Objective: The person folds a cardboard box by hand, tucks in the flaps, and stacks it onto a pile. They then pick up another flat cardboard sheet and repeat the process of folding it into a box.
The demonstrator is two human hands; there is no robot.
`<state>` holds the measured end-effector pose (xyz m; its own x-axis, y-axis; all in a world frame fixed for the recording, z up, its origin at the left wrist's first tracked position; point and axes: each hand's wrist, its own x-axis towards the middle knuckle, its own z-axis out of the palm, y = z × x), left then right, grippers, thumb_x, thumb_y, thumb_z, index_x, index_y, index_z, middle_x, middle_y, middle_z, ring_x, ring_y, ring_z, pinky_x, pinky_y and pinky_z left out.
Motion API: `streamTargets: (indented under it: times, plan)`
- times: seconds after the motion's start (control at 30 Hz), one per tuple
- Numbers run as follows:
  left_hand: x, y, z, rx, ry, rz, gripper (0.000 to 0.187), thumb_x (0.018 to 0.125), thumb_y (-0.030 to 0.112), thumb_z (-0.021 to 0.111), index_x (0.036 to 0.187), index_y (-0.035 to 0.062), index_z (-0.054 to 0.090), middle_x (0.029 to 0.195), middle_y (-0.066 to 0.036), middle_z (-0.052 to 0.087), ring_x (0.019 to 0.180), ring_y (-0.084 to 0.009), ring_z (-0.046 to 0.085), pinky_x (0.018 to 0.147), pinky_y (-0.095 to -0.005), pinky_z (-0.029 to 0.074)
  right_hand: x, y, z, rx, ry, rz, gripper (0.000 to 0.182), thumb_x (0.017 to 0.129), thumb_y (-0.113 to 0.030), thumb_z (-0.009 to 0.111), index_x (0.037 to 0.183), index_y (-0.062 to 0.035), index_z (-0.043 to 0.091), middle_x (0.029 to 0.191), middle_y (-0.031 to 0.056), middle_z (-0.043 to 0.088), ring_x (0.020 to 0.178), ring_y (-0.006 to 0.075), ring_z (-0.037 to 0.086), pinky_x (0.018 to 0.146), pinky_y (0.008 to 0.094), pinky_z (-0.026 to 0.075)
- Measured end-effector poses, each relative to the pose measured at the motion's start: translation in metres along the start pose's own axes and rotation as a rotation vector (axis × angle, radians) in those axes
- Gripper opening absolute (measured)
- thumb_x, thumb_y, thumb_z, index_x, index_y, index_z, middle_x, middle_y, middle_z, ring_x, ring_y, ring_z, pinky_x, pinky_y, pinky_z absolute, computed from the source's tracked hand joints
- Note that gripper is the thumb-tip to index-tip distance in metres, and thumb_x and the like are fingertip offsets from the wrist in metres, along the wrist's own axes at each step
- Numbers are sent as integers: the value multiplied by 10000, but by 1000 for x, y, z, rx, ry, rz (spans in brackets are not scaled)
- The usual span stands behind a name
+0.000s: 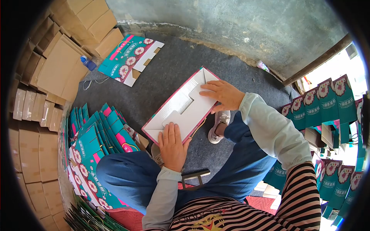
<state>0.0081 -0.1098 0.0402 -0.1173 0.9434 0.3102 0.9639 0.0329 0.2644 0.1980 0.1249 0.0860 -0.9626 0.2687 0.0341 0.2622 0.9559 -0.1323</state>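
A long cardboard box (180,107) with white inner flaps and a pink-red edge lies slantwise in front of my knees, flap side up. My left hand (172,148) rests on the flap at its near left end, fingers stretched out. At the far right end, my right hand (223,95) lies with fingers spread over the other flap, thumb at the box's side edge. Between the two flaps a notched gap shows the inside.
A flat printed carton (129,58) lies on the grey floor mat (162,54). Folded teal cartons (92,142) are piled at the left, brown boxes (58,63) behind them. Finished-looking teal boxes (325,102) stand stacked at the right. A blue bottle (88,62) stands near the brown boxes.
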Motion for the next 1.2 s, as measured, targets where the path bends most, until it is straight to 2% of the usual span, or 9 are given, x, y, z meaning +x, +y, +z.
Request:
streamTargets:
  times: [0.37, 0.5, 0.6, 0.7, 0.8, 0.9, 1.0, 1.17, 1.2]
  plan:
    - [1, -3, 1, -13, -81, 16, 554, 827, 360, 616, 1215, -19, 503, 1252, -173, 522, 1153, -320, 481, 998, -445, 332, 9, 9, 8, 16, -165, -31, 633, 656, -477, 723, 1161, -118, 592, 1237, 69, 556, 1189, 280, 451, 973, 420, 360]
    - [-1, 1, -5, -61, -58, -13, 589, 814, 367, 629, 1230, -24, 485, 1288, -198, 467, 1193, -345, 431, 995, -455, 321, 3, 7, 7, 126, -44, 0, 582, 689, -456, 720, 1128, -93, 598, 1200, 105, 563, 1163, 304, 470, 957, 415, 382]
    - [-10, -12, -10, -272, 257, -21, 611, 802, 353, 645, 1261, -6, 461, 1320, -226, 418, 1225, -381, 388, 1015, -465, 292, -3, 3, -10, 366, 34, 246, 542, 719, -436, 710, 1107, -74, 600, 1181, 134, 560, 1144, 330, 482, 949, 404, 397]
    - [-7, -39, -20, -326, 445, -373, 623, 795, 333, 652, 1284, 9, 443, 1324, -253, 401, 1237, -402, 374, 1034, -483, 261, -7, 16, -11, 400, 193, 432, 507, 743, -424, 693, 1088, -65, 602, 1196, 154, 541, 1146, 344, 481, 961, 393, 396]
    - [3, -41, -44, -165, 363, -168, 649, 751, 253, 704, 1299, 27, 438, 1368, -231, 362, 1274, -408, 338, 1043, -504, 251, -1, 25, 2, 218, 233, 271, 479, 753, -423, 681, 1062, -65, 606, 1221, 159, 521, 1169, 343, 465, 990, 400, 371]
    - [7, -11, -47, -127, -28, 107, 631, 757, 235, 694, 1305, 47, 443, 1390, -216, 346, 1285, -397, 328, 1042, -524, 244, 8, 12, 7, 164, 120, 53, 470, 758, -427, 674, 1052, -66, 608, 1250, 160, 500, 1199, 344, 436, 1019, 417, 336]
    - [-2, 1, -13, 40, -158, 121, 625, 757, 240, 688, 1309, 68, 451, 1399, -197, 347, 1297, -374, 326, 1037, -553, 236, 9, 4, 17, 117, 70, 51, 481, 763, -438, 665, 1079, -82, 600, 1296, 154, 464, 1230, 346, 401, 1037, 441, 306]
    - [3, 4, -37, 11, -67, 35, 618, 760, 275, 684, 1303, 80, 464, 1402, -186, 360, 1311, -345, 320, 1029, -573, 234, 20, -11, -14, 32, 328, 116, 560, 764, -438, 660, 1202, -110, 538, 1363, 154, 394, 1266, 352, 360, 1048, 474, 282]
    - [1, 3, -36, 4, -77, 51, 621, 759, 283, 684, 1303, 79, 465, 1406, -184, 357, 1314, -342, 318, 1028, -575, 234, 13, -10, -1, -11, 232, 113, 583, 761, -430, 664, 1226, -108, 519, 1366, 156, 391, 1270, 354, 357, 1050, 476, 279]
